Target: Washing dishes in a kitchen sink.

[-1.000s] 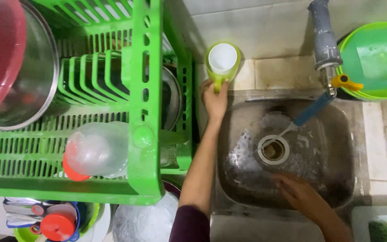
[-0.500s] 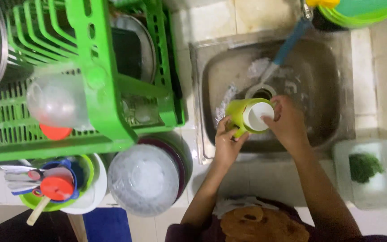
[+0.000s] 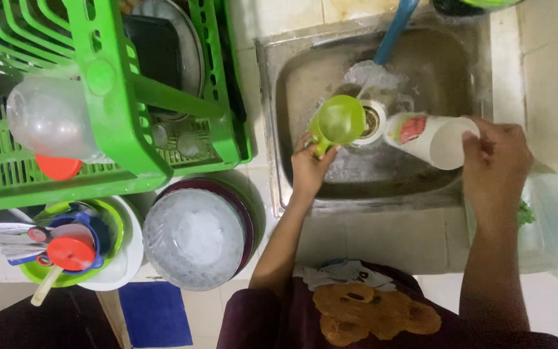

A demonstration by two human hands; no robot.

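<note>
- Right now the left hand (image 3: 308,169) is closed around the handle of a green cup (image 3: 338,121), gripping it low at the handle so the cup stands above the fingers, its open mouth facing up toward the camera.
- The right hand (image 3: 495,158) is clamped on the rim end of a white container (image 3: 429,137) with a red patch on its side — the container lies tilted, its far end pointing toward the green cup.
- The two things are just beside each other over the steel sink (image 3: 292,84), apart by a narrow gap, with the drain (image 3: 372,121) showing between them.
- Both hands are held over the basin: the left at its near-left edge, the right at its near-right corner.
- A blue-handled brush (image 3: 392,32) lies in the far part of the sink, its head resting in foam above the drain.
- To the left of the sink stands a green dish rack (image 3: 117,97) with a clear plastic bottle (image 3: 50,119) with an orange cap lying on it, and dark plates stacked upright behind.
- Below the rack, on the tiled table, a clear glass lid (image 3: 195,236) sits on a dark bowl — beside it a green bowl (image 3: 114,220) holds small utensils and a red-topped piece.
- A clear tub (image 3: 547,213) holding something green sits near the right wrist.
</note>
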